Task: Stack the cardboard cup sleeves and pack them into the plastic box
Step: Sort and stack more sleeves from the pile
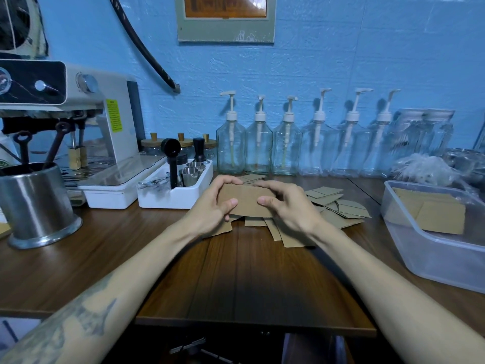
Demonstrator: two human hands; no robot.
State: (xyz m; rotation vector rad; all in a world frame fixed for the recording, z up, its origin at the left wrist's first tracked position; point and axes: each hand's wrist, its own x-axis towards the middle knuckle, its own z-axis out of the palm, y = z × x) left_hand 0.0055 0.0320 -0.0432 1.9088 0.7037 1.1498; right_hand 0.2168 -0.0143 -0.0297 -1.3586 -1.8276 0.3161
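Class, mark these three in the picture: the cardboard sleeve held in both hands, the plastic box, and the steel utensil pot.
cardboard sleeve (246, 199): head view, its flat front face between the hands.
plastic box (430, 258): head view, its near clear wall.
steel utensil pot (36, 203): head view, its side wall.

Beneath the curled fingers (231, 189) of both hands, the ends of the flat brown cardboard sleeve (246, 199) are covered. The translucent plastic box (430, 248), right of the fingers, runs off the edge.
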